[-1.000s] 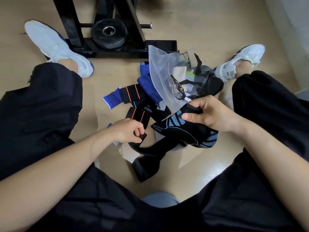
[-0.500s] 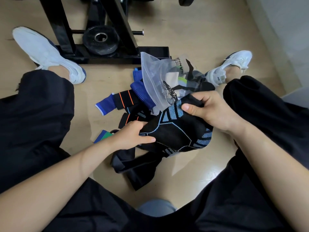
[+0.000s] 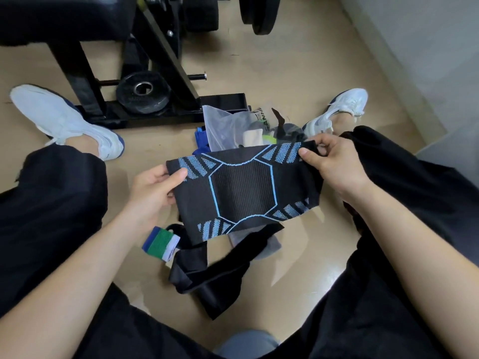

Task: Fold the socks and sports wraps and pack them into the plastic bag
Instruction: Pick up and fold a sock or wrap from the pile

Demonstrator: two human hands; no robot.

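Observation:
A black sports wrap with light-blue lines is stretched flat in the air between my hands. My left hand pinches its left edge and my right hand pinches its upper right corner. Its black straps trail down to the floor beneath. Behind the wrap lies the clear plastic bag with several items inside. A blue, green and white wristband lies on the floor under my left wrist. A bit of blue fabric shows left of the bag.
I sit on the beige floor with legs in black trousers spread and white shoes at each side. A black gym machine frame with a weight plate stands behind the pile. A grey wall runs along the right.
Both hands have lifted the wrap off the pile and pulled it out flat between them. The wristband on the floor has come into sight. The view has tilted up.

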